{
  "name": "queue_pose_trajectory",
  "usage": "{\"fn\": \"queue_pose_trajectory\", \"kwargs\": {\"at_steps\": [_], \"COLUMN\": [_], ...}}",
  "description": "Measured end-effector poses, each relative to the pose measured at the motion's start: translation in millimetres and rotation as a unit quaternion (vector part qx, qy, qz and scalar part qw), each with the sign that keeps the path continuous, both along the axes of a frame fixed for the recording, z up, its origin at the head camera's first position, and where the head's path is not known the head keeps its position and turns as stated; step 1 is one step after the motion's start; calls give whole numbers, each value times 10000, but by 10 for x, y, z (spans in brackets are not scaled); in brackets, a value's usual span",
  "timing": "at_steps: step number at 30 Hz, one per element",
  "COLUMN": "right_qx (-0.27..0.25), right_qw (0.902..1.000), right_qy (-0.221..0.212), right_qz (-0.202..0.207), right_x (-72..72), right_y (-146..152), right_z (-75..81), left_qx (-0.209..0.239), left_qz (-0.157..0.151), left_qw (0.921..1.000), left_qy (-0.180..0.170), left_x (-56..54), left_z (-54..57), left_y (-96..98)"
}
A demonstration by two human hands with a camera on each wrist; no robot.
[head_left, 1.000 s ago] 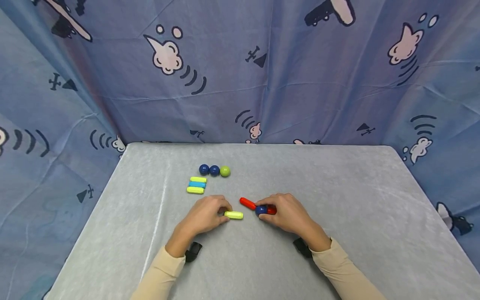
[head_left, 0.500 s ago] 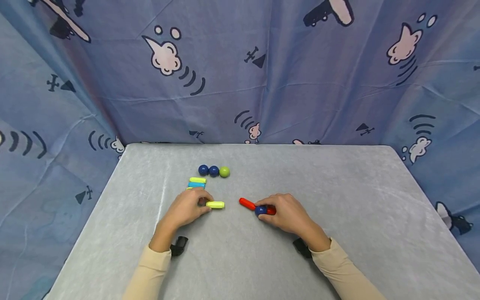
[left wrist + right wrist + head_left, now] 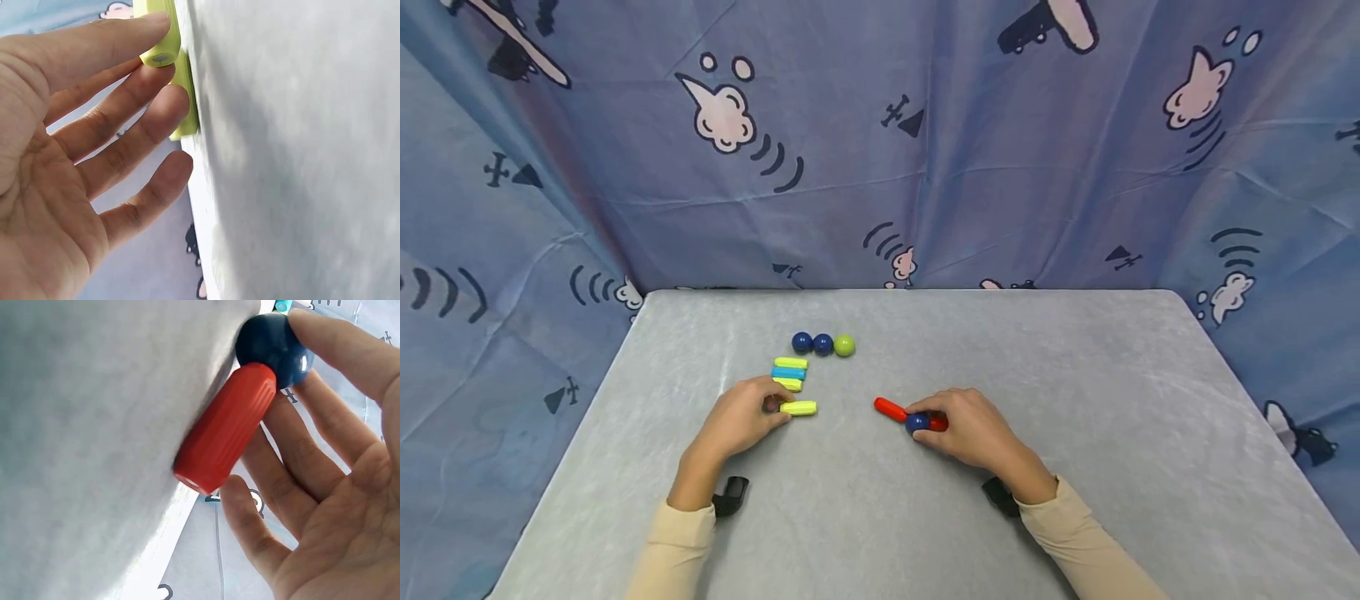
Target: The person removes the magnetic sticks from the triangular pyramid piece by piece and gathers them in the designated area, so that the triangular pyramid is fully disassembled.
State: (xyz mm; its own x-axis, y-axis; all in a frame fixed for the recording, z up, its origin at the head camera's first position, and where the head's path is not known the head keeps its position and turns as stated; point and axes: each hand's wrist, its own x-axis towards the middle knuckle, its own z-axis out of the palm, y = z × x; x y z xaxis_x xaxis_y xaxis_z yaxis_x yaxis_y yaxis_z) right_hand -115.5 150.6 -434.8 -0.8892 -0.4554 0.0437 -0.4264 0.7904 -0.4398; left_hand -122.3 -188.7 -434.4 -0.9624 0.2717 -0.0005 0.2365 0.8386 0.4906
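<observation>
My left hand [image 3: 743, 419] pinches a yellow-green ribbed rod [image 3: 798, 408] between thumb and fingers, close in front of a small stack of rods. In the left wrist view the held rod [image 3: 164, 44] shows a pale metal-looking end. Thumb and fingers of my right hand [image 3: 973, 427] hold a dark blue ball [image 3: 917, 423] that joins two red rods. One red rod [image 3: 890, 408] points away to the left; the other red rod [image 3: 226, 430] lies under the palm, partly hidden in the head view.
Beside the left hand lie a yellow rod [image 3: 791, 362], a blue rod [image 3: 788, 373] and another yellow rod [image 3: 790, 385], side by side. Behind them sit two dark blue balls [image 3: 823, 344] and a green ball [image 3: 844, 345] in a row. A patterned curtain [image 3: 820, 150] hangs behind the grey table [image 3: 1037, 350].
My left hand has moved left with the yellow-green rod, from near the red rods to beside the row of rods. The right hand keeps its hold on the blue ball.
</observation>
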Motion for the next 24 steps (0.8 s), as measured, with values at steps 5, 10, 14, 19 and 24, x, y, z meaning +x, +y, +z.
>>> {"fn": "queue_pose_trajectory", "kwargs": {"at_steps": [5,10,14,19,24], "right_qx": [12,-1,-23,8,3], "right_qw": [10000,10000,10000,10000,10000], "right_qy": [-25,-51,-18,59,45], "right_qz": [-8,-29,-53,0,18], "right_x": [4,11,8,3,3], "right_y": [-16,-12,-12,-9,-9], "right_z": [3,12,4,1,2], "left_qx": [-20,4,73,129,94], "left_qz": [60,133,255,339,500], "left_qw": [10000,9999,9996,9993,9985], "left_qy": [40,60,67,92,209], "left_x": [12,-17,-48,-70,-82], "left_z": [6,1,-21,-65,-68], "left_y": [-115,-195,-251,-285,-263]}}
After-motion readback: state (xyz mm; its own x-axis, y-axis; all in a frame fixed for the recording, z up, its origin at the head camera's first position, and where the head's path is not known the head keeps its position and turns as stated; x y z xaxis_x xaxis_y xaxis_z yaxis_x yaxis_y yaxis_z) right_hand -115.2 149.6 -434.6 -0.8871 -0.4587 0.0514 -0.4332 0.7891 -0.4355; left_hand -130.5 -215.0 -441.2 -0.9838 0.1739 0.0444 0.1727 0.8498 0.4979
